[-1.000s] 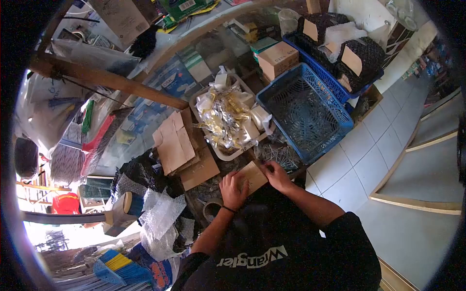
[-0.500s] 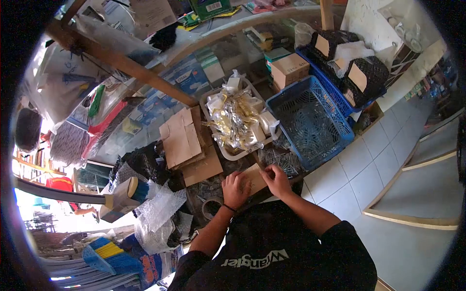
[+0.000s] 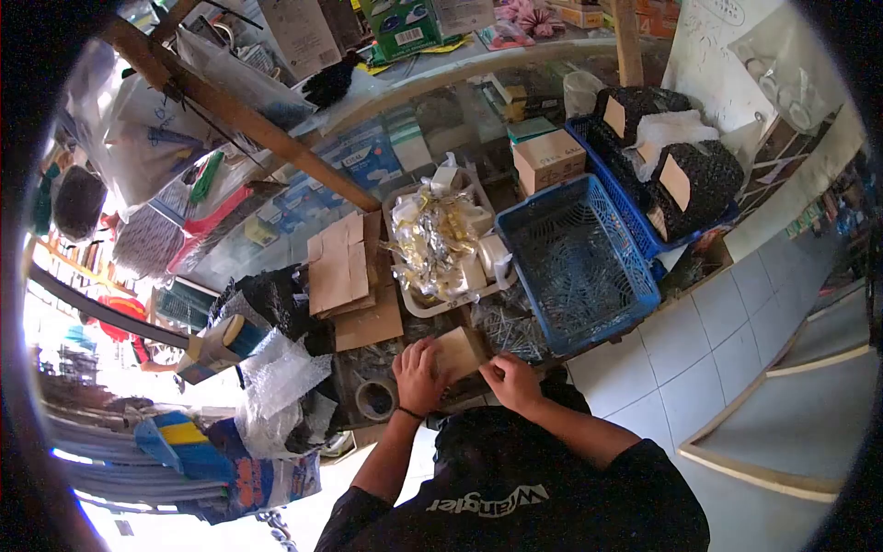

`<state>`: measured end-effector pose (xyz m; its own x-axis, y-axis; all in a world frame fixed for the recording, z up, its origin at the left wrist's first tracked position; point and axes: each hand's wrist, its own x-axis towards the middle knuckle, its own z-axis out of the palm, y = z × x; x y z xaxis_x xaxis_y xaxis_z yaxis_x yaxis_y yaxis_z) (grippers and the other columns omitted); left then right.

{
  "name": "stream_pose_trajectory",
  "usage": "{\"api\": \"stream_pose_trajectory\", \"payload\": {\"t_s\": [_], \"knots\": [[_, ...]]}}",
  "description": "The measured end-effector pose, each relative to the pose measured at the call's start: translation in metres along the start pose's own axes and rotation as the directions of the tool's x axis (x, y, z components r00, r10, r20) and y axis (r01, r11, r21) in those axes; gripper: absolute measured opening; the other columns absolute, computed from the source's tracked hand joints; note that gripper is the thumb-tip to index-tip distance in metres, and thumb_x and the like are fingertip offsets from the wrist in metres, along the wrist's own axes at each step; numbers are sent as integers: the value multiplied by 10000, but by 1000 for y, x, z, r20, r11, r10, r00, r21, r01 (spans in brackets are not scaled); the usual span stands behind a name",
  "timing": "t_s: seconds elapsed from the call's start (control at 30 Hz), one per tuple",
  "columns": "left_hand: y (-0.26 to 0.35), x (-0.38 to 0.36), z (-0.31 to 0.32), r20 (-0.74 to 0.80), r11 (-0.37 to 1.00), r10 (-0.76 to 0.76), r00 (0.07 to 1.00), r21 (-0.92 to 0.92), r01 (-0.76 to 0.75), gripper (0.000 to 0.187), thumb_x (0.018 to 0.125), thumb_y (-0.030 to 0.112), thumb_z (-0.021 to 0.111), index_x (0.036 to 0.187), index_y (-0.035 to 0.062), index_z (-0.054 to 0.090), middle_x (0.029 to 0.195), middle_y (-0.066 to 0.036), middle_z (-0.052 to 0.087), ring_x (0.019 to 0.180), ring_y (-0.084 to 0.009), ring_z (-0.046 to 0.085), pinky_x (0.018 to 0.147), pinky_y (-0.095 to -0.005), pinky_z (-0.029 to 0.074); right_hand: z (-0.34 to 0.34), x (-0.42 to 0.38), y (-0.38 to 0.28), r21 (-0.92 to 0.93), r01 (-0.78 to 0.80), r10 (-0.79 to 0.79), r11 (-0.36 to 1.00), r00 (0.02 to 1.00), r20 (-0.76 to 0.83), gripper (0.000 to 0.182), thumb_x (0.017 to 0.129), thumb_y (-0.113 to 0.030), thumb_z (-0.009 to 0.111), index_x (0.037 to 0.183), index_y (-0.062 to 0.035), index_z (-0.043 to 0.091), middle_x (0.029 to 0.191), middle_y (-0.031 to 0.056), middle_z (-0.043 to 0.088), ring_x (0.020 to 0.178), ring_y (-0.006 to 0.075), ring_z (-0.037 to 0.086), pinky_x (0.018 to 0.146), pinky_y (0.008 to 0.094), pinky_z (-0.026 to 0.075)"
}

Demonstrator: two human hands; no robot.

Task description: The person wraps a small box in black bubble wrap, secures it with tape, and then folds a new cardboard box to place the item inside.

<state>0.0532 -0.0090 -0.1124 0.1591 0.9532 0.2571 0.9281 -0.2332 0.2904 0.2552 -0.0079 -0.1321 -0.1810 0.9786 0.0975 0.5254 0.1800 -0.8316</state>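
A small brown cardboard box (image 3: 463,351) lies at the counter's near edge, between my two hands. My left hand (image 3: 420,377) grips its left side, with the fingers bent over it. At the right end, my right hand (image 3: 512,380) has its fingers curled closed against the box's near corner; the fingertips are partly hidden. A roll of tape (image 3: 375,401) rests beside my left wrist. Just beyond the box stands a white tray (image 3: 441,305) filled with shiny, gold and clear plastic-wrapped items. Flat cardboard pieces (image 3: 342,267) are stacked left of the tray.
A blue plastic basket (image 3: 593,336) holding loose metal pieces stands right of the tray. Behind it are a closed carton (image 3: 549,161) and another blue basket with black-wrapped parcels (image 3: 696,170). Bubble wrap (image 3: 280,382) hangs at the left. A wooden post (image 3: 248,120) slants across the counter.
The view has shifted. The box now sits tilted up so its dark right end shows, and my left hand has moved further around its side. My right hand has curled in more.
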Motion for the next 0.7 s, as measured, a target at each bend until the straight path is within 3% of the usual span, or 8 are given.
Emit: {"api": "stream_pose_trajectory", "payload": {"t_s": [0.07, 0.2, 0.3, 0.33, 0.37, 0.47, 0.57, 0.7], "knots": [[16, -2, -7, 68, 1000, -24, 997, 10, 23, 729, 619, 439, 741, 1206, 117, 451, 1266, -117, 410, 1200, -336, 359, 967, -473, 302, -20, 0, 10, 101, -10, 4, 995, 998, 55, 213, 811, -228, 628, 732, -34, 591, 667, 117, 568, 625, 293, 576, 566, 386, 446], [16, -2, -6, 104, 995, -96, 990, 15, 95, 760, 589, 383, 780, 1213, 101, 451, 1250, -122, 429, 1170, -350, 383, 919, -478, 361, -52, -5, 17, 185, -128, 99, 974, 983, 156, 266, 832, -257, 616, 738, -10, 588, 682, 133, 599, 627, 271, 603, 563, 364, 452], [4, 0, -6, -22, 962, -130, 991, -247, 120, 714, 615, 315, 780, 1208, 86, 456, 1220, -132, 461, 1135, -338, 418, 923, -442, 370, -68, 1, 20, 194, -141, 111, 971, 981, 157, 289, 849, -262, 602, 753, 10, 591, 680, 147, 609, 638, 260, 614, 578, 359, 460], [5, 0, -6, -59, 837, -293, 954, -498, 226, 667, 652, 245, 769, 1210, 64, 452, 1207, -103, 488, 1095, -295, 462, 922, -390, 385, -67, 1, 29, 192, -150, 121, 970, 981, 154, 292, 851, -263, 600, 752, 11, 590, 680, 145, 611, 639, 255, 616, 582, 360, 461], [6, -6, -10, 96, 487, -441, 892, -810, 328, 575, 759, 223, 689, 1242, 60, 425, 1229, -66, 484, 1100, -239, 469, 918, -362, 397, -65, -4, 35, 194, -170, 141, 966, 978, 155, 295, 853, -264, 598, 750, 13, 590, 680, 143, 613, 641, 251, 617, 586, 360, 463], [-3, -18, -2, 434, -384, -511, 742, -888, 254, 493, 934, 389, 432, 1316, 85, 364, 1226, -66, 501, 1115, -205, 494, 920, -372, 427, -66, -4, 46, 401, -267, 185, 876, 955, 232, 291, 891, -284, 561, 812, -4, 580, 699, 75, 596, 662, 160, 571, 617, 312, 443], [10, -14, -12, 510, -616, -354, 784, -758, 215, 592, 905, 518, 391, 1310, 87, 378, 1212, -93, 528, 1060, -252, 552, 892, -401, 466, -66, -2, 41, 543, -279, 172, 792, 955, 240, 247, 903, -262, 556, 855, -20, 566, 710, 39, 565, 675, 115, 519, 623, 268, 414], [18, -7, -10, 502, -694, -254, 827, -690, 206, 597, 910, 533, 349, 1305, 88, 386, 1204, -107, 530, 1070, -252, 546, 898, -412, 461, -78, 12, 13, 562, -191, 88, 805, 975, 205, 245, 869, -251, 607, 904, -14, 557, 739, 34, 570, 701, 113, 530, 626, 271, 424]]}}
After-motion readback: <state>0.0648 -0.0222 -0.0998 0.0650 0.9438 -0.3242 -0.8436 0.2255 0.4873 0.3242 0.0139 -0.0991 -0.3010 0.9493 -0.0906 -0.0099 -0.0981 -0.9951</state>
